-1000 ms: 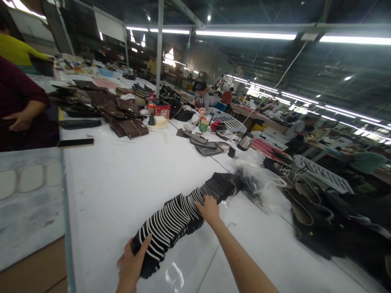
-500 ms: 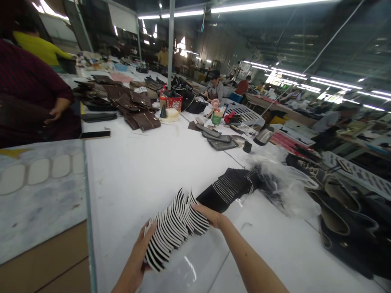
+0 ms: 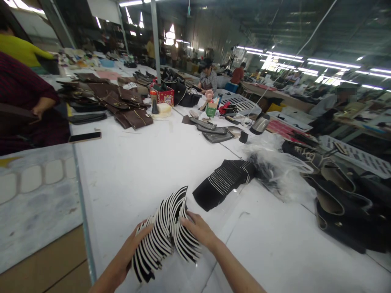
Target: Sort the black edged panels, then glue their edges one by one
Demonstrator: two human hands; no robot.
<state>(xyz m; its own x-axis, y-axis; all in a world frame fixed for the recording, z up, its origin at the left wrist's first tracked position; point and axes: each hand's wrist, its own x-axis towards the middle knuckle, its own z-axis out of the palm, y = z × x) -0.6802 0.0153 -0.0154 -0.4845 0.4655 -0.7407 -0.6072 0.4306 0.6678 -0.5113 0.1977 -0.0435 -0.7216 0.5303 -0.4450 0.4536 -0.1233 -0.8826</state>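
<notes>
A thick stack of black pieces with pale curved edges stands on edge, fanned out, low over the white table. My left hand grips its left end, thumb on top and fingers partly hidden beneath. At the right end my right hand is closed around the pieces, thumb pressing near a gap where the stack splits. Whether the pieces are leather or another material, I cannot tell. Just beyond my right hand lies a spread row of black pieces, overlapping like shingles.
Crumpled clear plastic and black bags lie at the right. Grey curved pieces sit further back. Brown leather bags and a phone are at the left, near a co-worker in a dark red sleeve.
Both hands have shifted the stack left and slightly nearer, away from the black row. Its right part has bent over and the gap has changed shape. The camera view has turned a little.
</notes>
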